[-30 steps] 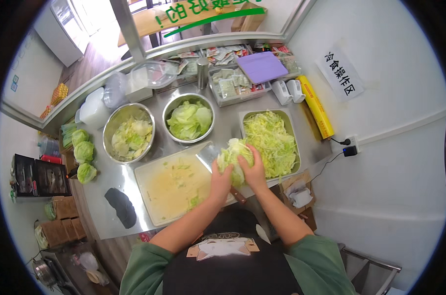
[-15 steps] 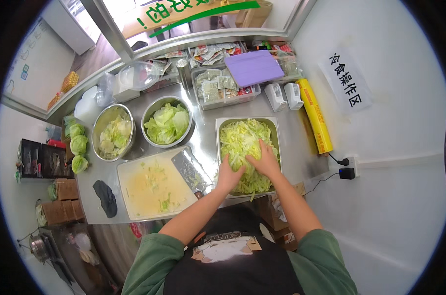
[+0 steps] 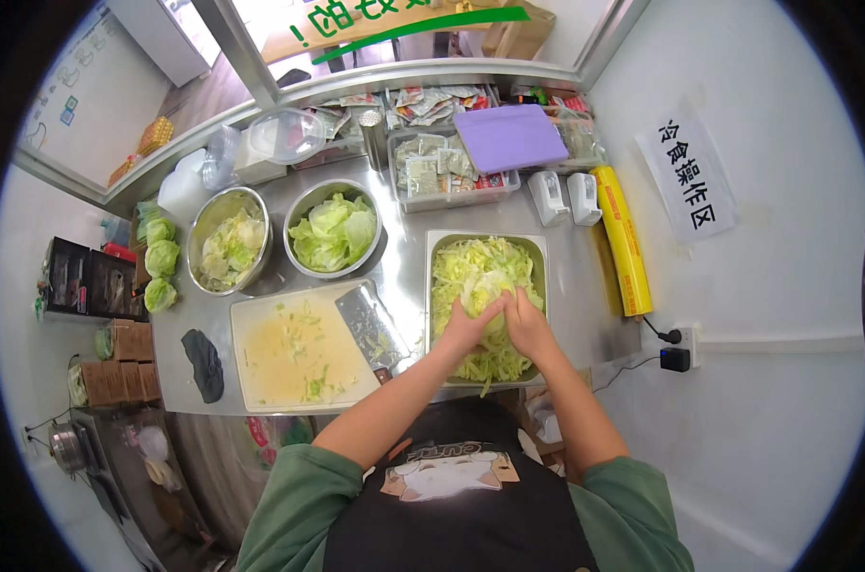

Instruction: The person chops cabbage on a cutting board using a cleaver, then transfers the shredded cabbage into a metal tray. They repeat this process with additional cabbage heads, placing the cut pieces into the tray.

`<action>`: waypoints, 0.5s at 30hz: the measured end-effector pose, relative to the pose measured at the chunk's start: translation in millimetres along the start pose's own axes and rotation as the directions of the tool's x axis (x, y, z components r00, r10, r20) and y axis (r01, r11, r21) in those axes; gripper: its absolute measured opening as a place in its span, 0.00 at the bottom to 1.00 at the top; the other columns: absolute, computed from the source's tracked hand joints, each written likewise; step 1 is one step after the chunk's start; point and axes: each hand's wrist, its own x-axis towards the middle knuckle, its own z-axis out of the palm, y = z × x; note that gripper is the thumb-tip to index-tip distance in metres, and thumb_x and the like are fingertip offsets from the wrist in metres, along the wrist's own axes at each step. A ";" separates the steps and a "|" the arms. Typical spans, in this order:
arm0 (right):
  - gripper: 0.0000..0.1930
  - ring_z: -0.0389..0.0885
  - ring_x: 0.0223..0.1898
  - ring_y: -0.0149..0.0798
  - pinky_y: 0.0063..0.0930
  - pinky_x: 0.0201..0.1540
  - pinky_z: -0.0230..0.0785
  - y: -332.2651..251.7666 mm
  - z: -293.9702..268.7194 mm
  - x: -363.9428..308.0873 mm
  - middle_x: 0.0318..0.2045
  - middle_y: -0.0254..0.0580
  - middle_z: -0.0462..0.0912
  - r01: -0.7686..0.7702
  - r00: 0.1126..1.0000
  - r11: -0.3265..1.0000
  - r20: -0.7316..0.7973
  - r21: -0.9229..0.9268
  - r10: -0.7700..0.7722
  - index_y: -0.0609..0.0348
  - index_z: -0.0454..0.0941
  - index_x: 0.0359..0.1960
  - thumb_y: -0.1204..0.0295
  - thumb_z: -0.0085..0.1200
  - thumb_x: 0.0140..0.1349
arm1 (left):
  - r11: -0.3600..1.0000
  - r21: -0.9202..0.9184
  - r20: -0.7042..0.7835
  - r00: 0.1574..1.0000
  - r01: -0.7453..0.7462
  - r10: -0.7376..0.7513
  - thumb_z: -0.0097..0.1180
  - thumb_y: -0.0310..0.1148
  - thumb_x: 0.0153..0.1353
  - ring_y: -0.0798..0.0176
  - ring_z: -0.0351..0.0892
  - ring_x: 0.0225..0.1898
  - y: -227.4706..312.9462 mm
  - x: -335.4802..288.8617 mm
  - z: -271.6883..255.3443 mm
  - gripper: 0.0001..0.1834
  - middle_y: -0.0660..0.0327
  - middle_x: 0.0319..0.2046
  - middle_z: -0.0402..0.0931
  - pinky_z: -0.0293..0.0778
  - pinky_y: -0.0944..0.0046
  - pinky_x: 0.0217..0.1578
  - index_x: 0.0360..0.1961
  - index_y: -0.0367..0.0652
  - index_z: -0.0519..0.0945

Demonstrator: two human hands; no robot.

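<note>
— While both hands press together, what do they grip?
— The left hand (image 3: 466,329) and right hand (image 3: 526,322) are closed around a pale green, leafy wad of cabbage (image 3: 482,291), over the rectangular steel tray (image 3: 537,250) heaped with shreds on the counter (image 3: 399,272).
— And the cleaver (image 3: 371,326)?
— Flat on the cutting board (image 3: 299,353).

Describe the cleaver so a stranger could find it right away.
Start at the steel counter and find the pale cutting board left of the rectangular tray of shredded cabbage. The cleaver lies on the board's right corner, the only flat, grey rectangular blade there.
</note>
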 end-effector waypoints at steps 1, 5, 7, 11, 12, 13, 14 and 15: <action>0.29 0.71 0.52 0.60 0.40 0.54 0.63 3.5 -2.1 0.3 0.48 0.66 0.74 0.034 0.999 0.999 0.029 0.008 -0.034 0.68 0.63 0.56 0.52 0.39 0.67 | 0.999 -0.011 0.004 0.999 0.040 -0.040 0.58 0.53 0.55 0.52 0.72 0.49 4.1 -4.5 2.1 0.41 0.48 0.54 0.66 0.74 0.54 0.42 0.60 0.36 0.59; 0.30 0.71 0.54 0.56 0.39 0.55 0.62 4.5 -5.9 -1.2 0.51 0.64 0.73 0.040 0.999 0.997 0.014 0.061 -0.041 0.68 0.63 0.57 0.51 0.43 0.65 | 0.999 -0.023 -0.028 0.999 0.034 -0.035 0.58 0.53 0.55 0.54 0.73 0.48 -20.2 18.0 -11.7 0.39 0.47 0.49 0.71 0.73 0.57 0.42 0.57 0.33 0.63; 0.31 0.71 0.55 0.53 0.38 0.55 0.62 16.3 -2.7 -1.2 0.52 0.61 0.72 0.054 0.995 0.998 -0.079 -0.041 -0.057 0.68 0.63 0.56 0.51 0.46 0.63 | 0.995 0.100 -0.048 0.999 -0.001 0.006 0.60 0.49 0.54 0.55 0.76 0.45 -27.8 30.2 -25.2 0.36 0.48 0.45 0.75 0.73 0.59 0.42 0.54 0.30 0.68; 0.28 0.72 0.53 0.48 0.36 0.53 0.63 20.6 -8.3 0.8 0.50 0.58 0.74 0.052 0.997 0.994 -0.064 0.096 -0.046 0.69 0.67 0.53 0.56 0.52 0.61 | 0.923 0.298 -0.228 0.920 -0.245 0.318 0.56 0.49 0.57 0.47 0.77 0.44 -33.0 21.2 -22.6 0.27 0.43 0.41 0.78 0.71 0.54 0.45 0.44 0.33 0.76; 0.26 0.73 0.52 0.48 0.35 0.53 0.63 18.4 -10.1 -1.3 0.49 0.58 0.75 0.061 0.997 0.984 -0.048 0.166 -0.054 0.69 0.67 0.52 0.58 0.53 0.62 | 0.914 0.332 -0.221 0.922 -0.235 0.317 0.55 0.49 0.57 0.48 0.77 0.44 -36.9 24.6 -25.5 0.27 0.44 0.41 0.78 0.71 0.55 0.45 0.45 0.33 0.75; 0.25 0.73 0.51 0.47 0.34 0.53 0.63 14.3 -9.4 -1.0 0.49 0.57 0.75 0.065 0.998 0.969 -0.034 0.236 -0.059 0.70 0.68 0.52 0.60 0.53 0.62 | 0.903 0.367 -0.212 0.925 -0.223 0.314 0.55 0.50 0.58 0.49 0.78 0.44 -41.8 29.5 -31.1 0.28 0.45 0.41 0.78 0.71 0.55 0.45 0.46 0.34 0.75; 0.24 0.74 0.50 0.46 0.34 0.52 0.64 8.2 -7.2 1.1 0.48 0.57 0.76 0.098 0.995 0.958 -0.011 0.270 -0.099 0.70 0.68 0.52 0.61 0.52 0.62 | 0.891 0.403 -0.201 0.930 -0.209 0.309 0.55 0.50 0.58 0.50 0.78 0.44 -46.2 33.5 -37.6 0.28 0.45 0.41 0.78 0.71 0.56 0.45 0.47 0.34 0.75; 0.23 0.74 0.49 0.44 0.33 0.52 0.64 3.5 -11.0 -1.4 0.48 0.56 0.76 0.115 0.993 0.947 -0.011 0.300 -0.117 0.70 0.68 0.52 0.63 0.52 0.62 | 0.882 0.428 -0.207 0.928 -0.199 0.310 0.54 0.48 0.60 0.49 0.79 0.41 -33.8 24.5 -35.1 0.24 0.46 0.38 0.79 0.72 0.56 0.43 0.43 0.34 0.76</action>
